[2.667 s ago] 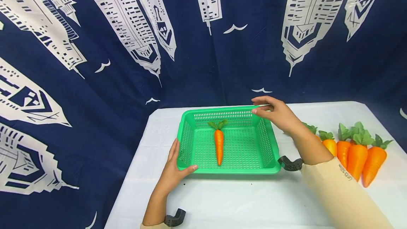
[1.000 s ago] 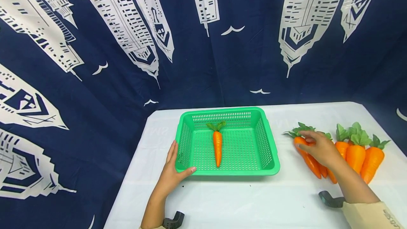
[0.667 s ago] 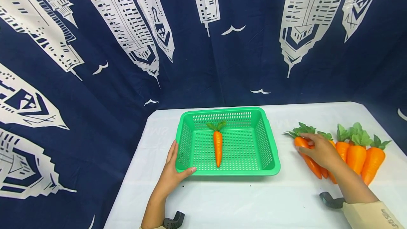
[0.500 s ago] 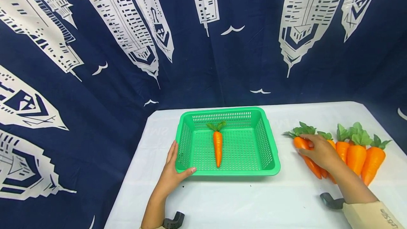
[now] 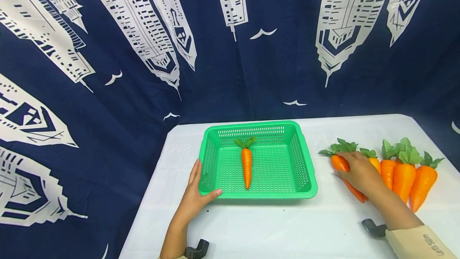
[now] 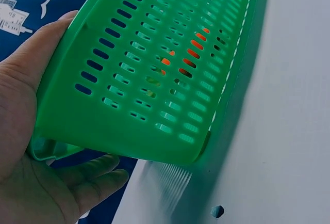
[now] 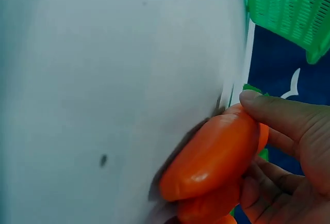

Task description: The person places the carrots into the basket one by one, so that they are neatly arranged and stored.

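Observation:
A green plastic basket (image 5: pixel 309 183) stands on the white table with one orange carrot (image 5: pixel 246 167) lying in it, leaves toward the back. My left hand (image 5: pixel 195 191) spans the basket's near left corner, thumb along the front rim and fingers straight along the left side. At the right, my right hand (image 5: pixel 361 173) pinches the leftmost carrot (image 5: pixel 339 163) of a row near its leafy top. In the right wrist view, the thumb presses on one side of that carrot (image 7: pixel 214 154) and fingers reach round the other. Another carrot (image 7: pixel 206 208) lies close against it.
Several more carrots (image 5: pixel 404 179) with green leaves lie side by side at the table's right, partly behind the right hand and forearm. A dark blue cloth (image 5: pixel 223 83) printed with white buildings hangs behind the white table (image 5: pixel 251 231).
My right hand has gone from over the basket's back right corner to the carrots and closed its fingers on the leftmost one. My left hand has stayed at the basket corner.

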The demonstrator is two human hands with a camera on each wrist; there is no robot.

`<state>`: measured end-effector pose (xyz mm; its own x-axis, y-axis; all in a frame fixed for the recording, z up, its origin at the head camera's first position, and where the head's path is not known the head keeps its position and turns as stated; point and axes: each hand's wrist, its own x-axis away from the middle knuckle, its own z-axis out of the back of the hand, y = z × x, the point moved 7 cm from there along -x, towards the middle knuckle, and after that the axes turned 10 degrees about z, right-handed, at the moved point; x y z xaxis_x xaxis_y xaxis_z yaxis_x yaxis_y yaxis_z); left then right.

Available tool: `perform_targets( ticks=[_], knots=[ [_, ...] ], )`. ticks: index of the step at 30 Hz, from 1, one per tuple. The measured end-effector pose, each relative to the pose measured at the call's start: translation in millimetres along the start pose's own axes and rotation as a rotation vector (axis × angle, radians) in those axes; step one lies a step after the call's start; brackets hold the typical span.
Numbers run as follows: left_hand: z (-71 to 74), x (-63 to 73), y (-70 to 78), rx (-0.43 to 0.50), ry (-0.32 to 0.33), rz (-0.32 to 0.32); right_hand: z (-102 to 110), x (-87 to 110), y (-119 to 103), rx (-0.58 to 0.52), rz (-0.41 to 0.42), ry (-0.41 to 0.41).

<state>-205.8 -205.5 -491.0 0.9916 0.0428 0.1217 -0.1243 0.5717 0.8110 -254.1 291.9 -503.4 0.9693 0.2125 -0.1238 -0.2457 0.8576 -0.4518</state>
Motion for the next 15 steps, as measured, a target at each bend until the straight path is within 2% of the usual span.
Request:
perform_targets(
  ticks=[6, 15],
  knots=[
    [-0.6, -0.4, 0.5, 0.010, -0.001, -0.004, -0.8, -1.1, 3.3, 0.000, 0.019, 0.021],
    [0.3, -1.3, 0.3, 0.013, -0.005, -0.012, 5.4, 0.0, 7.5, -0.100, 0.004, -0.002]
  ],
)
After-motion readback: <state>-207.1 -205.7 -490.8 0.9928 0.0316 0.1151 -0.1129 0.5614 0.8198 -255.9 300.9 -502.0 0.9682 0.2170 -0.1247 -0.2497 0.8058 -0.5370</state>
